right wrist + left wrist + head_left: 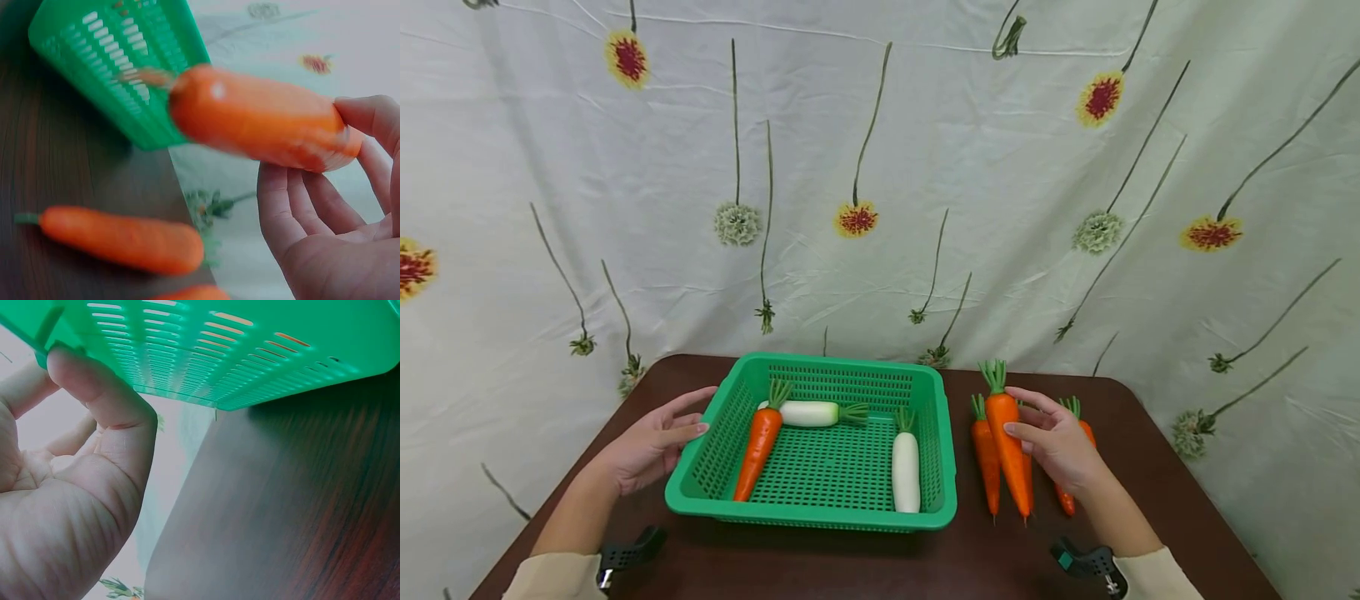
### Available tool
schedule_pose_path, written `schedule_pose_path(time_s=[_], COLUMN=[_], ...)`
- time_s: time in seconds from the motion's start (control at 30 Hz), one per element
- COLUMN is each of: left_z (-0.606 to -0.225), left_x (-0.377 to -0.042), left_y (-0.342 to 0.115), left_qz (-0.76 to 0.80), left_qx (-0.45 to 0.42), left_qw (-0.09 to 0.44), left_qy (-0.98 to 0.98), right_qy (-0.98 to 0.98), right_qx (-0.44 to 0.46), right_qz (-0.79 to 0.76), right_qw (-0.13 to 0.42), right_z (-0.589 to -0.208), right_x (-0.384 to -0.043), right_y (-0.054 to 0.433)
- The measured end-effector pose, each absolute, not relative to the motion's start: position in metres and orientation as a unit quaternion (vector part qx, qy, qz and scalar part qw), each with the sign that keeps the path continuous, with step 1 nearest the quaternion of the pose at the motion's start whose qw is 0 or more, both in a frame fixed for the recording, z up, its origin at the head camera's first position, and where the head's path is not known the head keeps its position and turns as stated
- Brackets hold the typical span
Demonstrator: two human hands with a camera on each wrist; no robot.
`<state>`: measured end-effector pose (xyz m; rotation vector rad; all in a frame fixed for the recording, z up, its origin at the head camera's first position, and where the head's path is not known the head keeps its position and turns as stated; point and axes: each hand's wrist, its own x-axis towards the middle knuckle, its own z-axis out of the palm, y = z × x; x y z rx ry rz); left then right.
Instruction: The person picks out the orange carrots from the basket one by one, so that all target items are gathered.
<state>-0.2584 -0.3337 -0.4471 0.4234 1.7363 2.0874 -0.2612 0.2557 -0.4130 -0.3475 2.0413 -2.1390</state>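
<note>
My right hand (1063, 442) pinches an orange carrot (1009, 450) between thumb and fingers, just right of the green basket (812, 517). In the right wrist view the held carrot (262, 119) is raised off the table, its thin tip towards the basket. At the basket's left rim, my left hand (647, 442) grips the edge; its thumb (94, 381) is against the rim in the left wrist view. Inside the basket are a carrot (758, 450) on the left, a white radish (808, 413) lying crosswise at the back, and another white radish (906, 471) on the right.
More carrots lie on the dark brown table (790, 571): one carrot (983, 458) beside the held one, another carrot (1066, 500) partly behind my right hand. A flower-patterned cloth (820, 283) hangs behind the table's back edge.
</note>
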Motion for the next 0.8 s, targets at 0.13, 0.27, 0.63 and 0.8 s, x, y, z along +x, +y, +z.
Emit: schedule_pose_path(time_s=[0.13, 0.27, 0.63, 0.8], left_z=[-0.447, -0.448, -0.451, -0.450], left_x=[-0.258, -0.259, -0.258, -0.257], left_y=[-0.334, -0.335, -0.334, -0.332], left_qz=[0.745, 0.744, 0.745, 0.745], left_qx=[0.151, 0.152, 0.143, 0.139], left_qw=[0.195, 0.193, 0.190, 0.186], left_qy=[0.621, 0.621, 0.623, 0.626], right_qy=[0.693, 0.696, 0.685, 0.678], right_qx=[-0.122, -0.117, -0.096, -0.076], right_qz=[-0.708, -0.706, -0.722, -0.731], right_qw=[0.066, 0.051, 0.027, 0.015], right_z=[-0.419, -0.426, -0.442, -0.450], right_x=[-0.260, -0.259, -0.254, -0.255], right_y=[0.276, 0.296, 0.347, 0.366])
